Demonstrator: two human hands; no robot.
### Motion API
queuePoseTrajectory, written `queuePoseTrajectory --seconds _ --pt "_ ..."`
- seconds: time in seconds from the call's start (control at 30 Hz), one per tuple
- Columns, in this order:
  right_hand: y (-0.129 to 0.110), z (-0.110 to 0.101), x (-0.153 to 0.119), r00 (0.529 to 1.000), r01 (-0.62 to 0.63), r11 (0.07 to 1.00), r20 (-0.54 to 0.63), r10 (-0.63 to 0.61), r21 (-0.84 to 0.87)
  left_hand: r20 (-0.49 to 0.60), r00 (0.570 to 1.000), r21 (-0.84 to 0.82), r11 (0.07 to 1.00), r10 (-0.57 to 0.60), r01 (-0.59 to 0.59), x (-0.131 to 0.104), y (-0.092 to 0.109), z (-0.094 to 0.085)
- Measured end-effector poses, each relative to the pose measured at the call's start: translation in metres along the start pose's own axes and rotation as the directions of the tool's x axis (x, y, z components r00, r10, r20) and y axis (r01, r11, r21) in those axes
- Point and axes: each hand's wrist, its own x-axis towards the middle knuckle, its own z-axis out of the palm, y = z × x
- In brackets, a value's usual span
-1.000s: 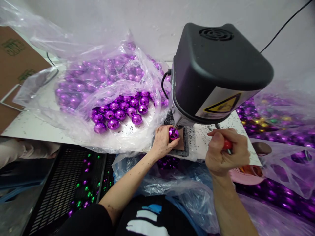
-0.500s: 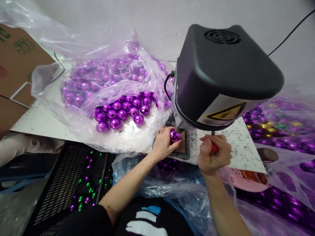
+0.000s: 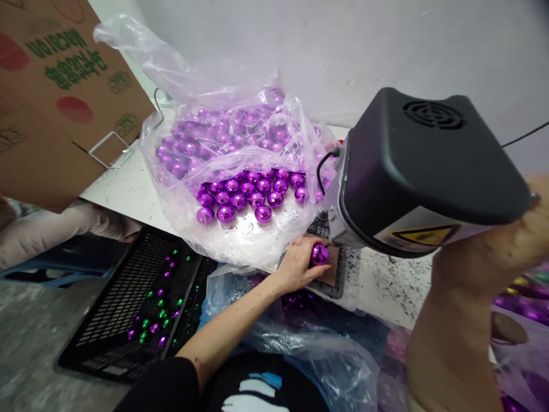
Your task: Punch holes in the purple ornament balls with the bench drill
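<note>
A shiny purple ball [image 3: 319,254] is held between the thumb and fingers of my left hand [image 3: 300,263], over a brown pad [image 3: 329,276] on the machine's base. The black machine head [image 3: 429,171] with a yellow warning label stands just right of the ball. My right hand [image 3: 529,234] is raised at the machine's right side, blurred and cut by the frame edge; its fingers are mostly hidden. Many purple balls [image 3: 263,213] lie in an open clear plastic bag [image 3: 218,243] to the left of the machine.
A large cardboard box [image 3: 64,131] stands at the left. Below it is a black crate [image 3: 115,369] with small green and purple balls. Beside the crate, a person's leg [image 3: 77,232] shows. Black specks cover the white table [image 3: 386,280]. More purple pieces lie at the right.
My right hand has risen from in front of the machine, where it gripped a red-ended handle, to its right side. My left hand still holds the ball. The view has shifted left.
</note>
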Motion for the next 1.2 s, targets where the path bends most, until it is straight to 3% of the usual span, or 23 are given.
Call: queuePoseTrajectory --seconds 0.1,0.27,0.4,0.53,0.57,0.6,0.63,0.67,0.73,0.77,0.8,0.87,0.97,1.03,1.07,1.1,1.13,1.2 --pt "0.009 0.009 0.005 0.999 0.047 0.999 -0.02 -0.046 0.019 0.037 0.999 -0.058 0.998 0.03 -0.028 -0.027 0.009 -0.016" --pt "0.005 0.006 0.003 0.999 -0.036 0.998 0.008 0.036 0.057 0.239 0.971 0.022 0.999 0.02 -0.026 -0.081 0.004 -0.034" --pt "-0.003 0.006 0.006 0.993 -0.111 0.994 0.032 0.11 0.017 0.288 0.957 0.122 0.99 0.032 -0.069 -0.107 -0.008 -0.027" --pt "-0.005 0.004 0.007 0.975 -0.212 0.977 0.062 0.211 -0.003 0.335 0.941 0.173 0.985 -0.042 -0.017 -0.132 -0.018 -0.016" --pt "-0.006 0.004 0.007 0.967 -0.244 0.97 0.075 0.244 -0.008 0.413 0.908 0.195 0.981 -0.067 -0.016 -0.138 -0.023 -0.016" --pt "-0.006 0.004 0.006 0.958 -0.274 0.962 0.088 0.274 -0.01 0.53 0.842 0.226 0.974 -0.103 -0.023 -0.145 -0.028 -0.016" --pt "-0.006 0.003 0.006 0.949 -0.299 0.954 0.103 0.298 -0.012 0.662 0.734 0.261 0.965 -0.15 -0.039 -0.151 -0.034 -0.018" --pt "-0.006 0.003 0.006 0.943 -0.314 0.949 0.112 0.313 -0.012 0.775 0.599 0.294 0.954 -0.2 -0.061 -0.157 -0.039 -0.021" --pt "-0.007 0.003 0.007 0.934 -0.333 0.943 0.126 0.333 -0.021 0.889 0.357 0.34 0.936 -0.287 -0.096 -0.164 -0.045 -0.032" --pt "-0.008 0.003 0.007 0.93 -0.342 0.939 0.132 0.342 -0.026 0.905 0.29 0.35 0.932 -0.31 -0.097 -0.164 -0.045 -0.041" --pt "-0.008 0.003 0.007 0.925 -0.353 0.935 0.135 0.354 -0.032 0.908 0.276 0.347 0.934 -0.314 -0.082 -0.162 -0.043 -0.051" --pt "-0.009 0.003 0.008 0.915 -0.375 0.926 0.14 0.378 -0.046 0.894 0.357 0.297 0.955 -0.272 -0.017 -0.148 -0.031 -0.077" --pt "-0.009 0.003 0.009 0.918 -0.367 0.929 0.141 0.37 -0.048 0.783 0.602 0.122 0.987 -0.159 0.102 -0.107 -0.008 -0.122" --pt "-0.01 0.003 0.009 0.921 -0.36 0.933 0.149 0.359 -0.021 0.613 0.776 0.038 0.987 -0.148 0.159 -0.071 0.0 -0.146" --pt "-0.011 0.003 0.009 0.92 -0.363 0.932 0.155 0.36 -0.007 0.472 0.863 0.048 0.983 -0.178 0.177 -0.053 -0.002 -0.153" --pt "-0.011 0.002 0.009 0.917 -0.369 0.929 0.163 0.364 0.002 0.324 0.923 0.112 0.977 -0.208 0.181 -0.035 -0.007 -0.157" --pt "-0.012 0.002 0.008 0.916 -0.372 0.928 0.168 0.365 0.01 0.184 0.955 0.216 0.957 -0.234 0.193 -0.019 -0.015 -0.157" --pt "-0.014 0.001 0.007 0.922 -0.354 0.935 0.183 0.343 0.034 -0.004 0.955 0.428 0.862 -0.297 0.27 0.008 -0.036 -0.148"
